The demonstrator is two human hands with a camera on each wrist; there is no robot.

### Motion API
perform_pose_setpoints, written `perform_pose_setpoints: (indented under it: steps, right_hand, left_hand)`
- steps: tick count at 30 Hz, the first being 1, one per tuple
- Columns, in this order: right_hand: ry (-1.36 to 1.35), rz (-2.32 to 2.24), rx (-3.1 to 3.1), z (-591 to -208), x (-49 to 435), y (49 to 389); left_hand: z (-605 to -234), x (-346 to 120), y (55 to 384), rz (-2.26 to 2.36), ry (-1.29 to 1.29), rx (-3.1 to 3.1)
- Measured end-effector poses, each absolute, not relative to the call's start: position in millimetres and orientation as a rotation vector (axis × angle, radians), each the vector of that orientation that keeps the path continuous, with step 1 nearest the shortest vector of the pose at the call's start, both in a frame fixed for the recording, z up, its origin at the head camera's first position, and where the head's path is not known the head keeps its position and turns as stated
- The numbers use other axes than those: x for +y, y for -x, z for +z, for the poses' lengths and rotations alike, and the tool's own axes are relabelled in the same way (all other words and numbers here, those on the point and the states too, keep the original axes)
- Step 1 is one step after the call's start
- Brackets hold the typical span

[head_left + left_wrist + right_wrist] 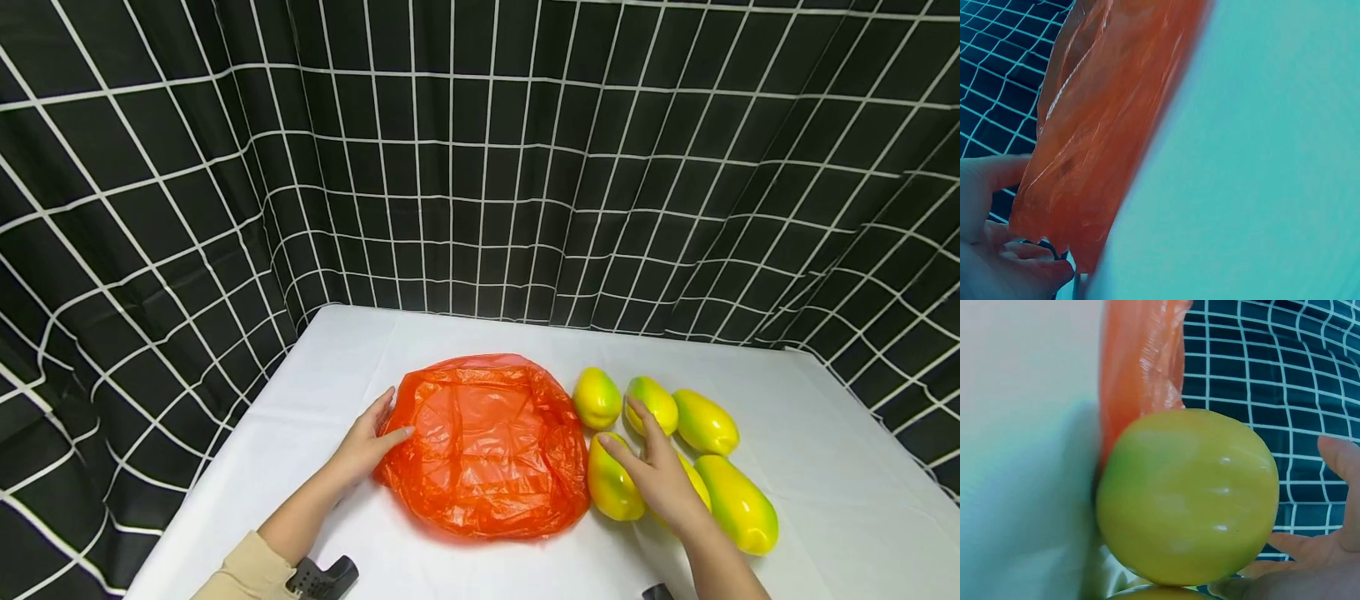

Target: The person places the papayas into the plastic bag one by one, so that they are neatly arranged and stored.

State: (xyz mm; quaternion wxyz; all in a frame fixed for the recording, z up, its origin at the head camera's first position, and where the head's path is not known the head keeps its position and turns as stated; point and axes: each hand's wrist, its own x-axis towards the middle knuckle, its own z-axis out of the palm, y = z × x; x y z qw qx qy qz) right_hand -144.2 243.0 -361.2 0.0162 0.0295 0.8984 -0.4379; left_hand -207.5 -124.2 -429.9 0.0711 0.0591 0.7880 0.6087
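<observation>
While fruits (615, 485) crowd the right hand (662, 477), the left (367, 443) touches the bag's (480, 454) edge.

White worktop (840, 475), faintly creased, with its far edge and both far corners visible. Black fabric (465, 175), printed with a white line grid, stands behind the far edge and extends beyond the left and right edges; the lines bend over soft folds, notably beyond the left edge. Both wrist views include portions of this grid.

bag (480, 450): orange-red | fruits (742, 504): yellow, green | tablecloth (840, 475): white | curtain (468, 171): black, white grid
</observation>
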Motion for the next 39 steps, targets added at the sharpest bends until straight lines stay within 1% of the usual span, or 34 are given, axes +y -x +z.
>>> perform_pose_setpoints:
  steps: [16,34,39]
  right_hand:
    - [-0.116,-1.254,2.899,-379,235,143]
    - [-0.214,-1.253,2.923,-389,238,139]
    - [-0.199,-1.279,2.934,-391,237,138]
  left_hand:
    - [-428,-121,202,1.791,-0.137,2.357]
    - [-430,-120,201,1.795,-0.119,2.343]
    - [-430,-121,201,1.793,-0.108,2.333]
